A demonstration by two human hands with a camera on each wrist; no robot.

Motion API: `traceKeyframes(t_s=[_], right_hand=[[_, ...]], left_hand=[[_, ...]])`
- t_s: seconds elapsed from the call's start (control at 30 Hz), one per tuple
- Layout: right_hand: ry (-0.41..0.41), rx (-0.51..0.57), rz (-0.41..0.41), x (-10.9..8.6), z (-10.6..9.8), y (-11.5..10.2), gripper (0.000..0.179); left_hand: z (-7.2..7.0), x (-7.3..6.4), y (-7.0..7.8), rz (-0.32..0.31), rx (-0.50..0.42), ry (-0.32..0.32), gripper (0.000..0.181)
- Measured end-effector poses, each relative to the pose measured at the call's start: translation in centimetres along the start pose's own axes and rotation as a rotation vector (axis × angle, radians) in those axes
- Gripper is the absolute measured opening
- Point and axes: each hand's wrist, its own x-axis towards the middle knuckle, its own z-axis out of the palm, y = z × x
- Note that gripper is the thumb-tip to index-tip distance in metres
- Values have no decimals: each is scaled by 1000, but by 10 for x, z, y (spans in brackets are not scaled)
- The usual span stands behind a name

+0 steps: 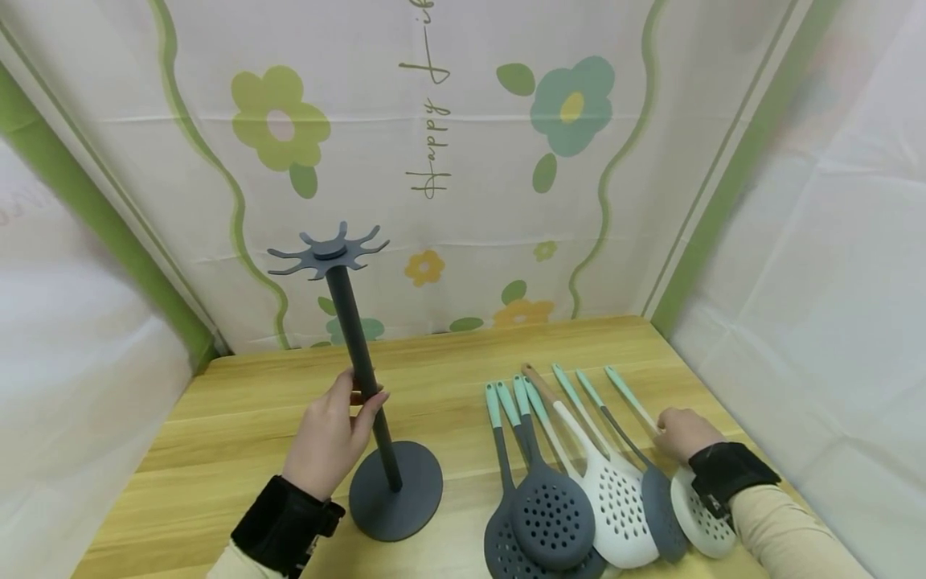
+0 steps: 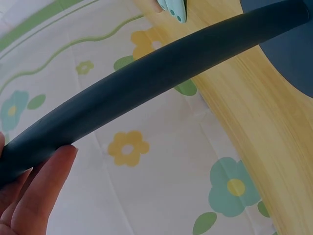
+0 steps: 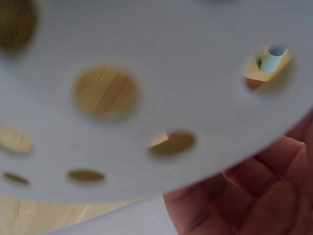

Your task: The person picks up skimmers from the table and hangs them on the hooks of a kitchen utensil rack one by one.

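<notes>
A dark grey utensil stand rises from a round base to a rack of curved hooks, with nothing hanging on them. My left hand grips its pole around mid-height; in the left wrist view the fingers curl against the pole. At the far right, my right hand holds the white-and-mint handle of a white skimmer. The skimmer's perforated head lies partly behind my wrist, and its holed surface fills much of the right wrist view.
Several utensils lie side by side on the wooden table, right of the stand: a grey skimmer, a white slotted turner and a grey turner among them. A flowered cloth hangs behind; white cloth walls stand at the sides.
</notes>
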Motion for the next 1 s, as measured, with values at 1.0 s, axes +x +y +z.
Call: traceKeyframes(t_s=[1.0], right_hand=[[14,-27,-6,-4,-9,-9,20]], left_hand=[[3,-2,3,-11,20,12,29]])
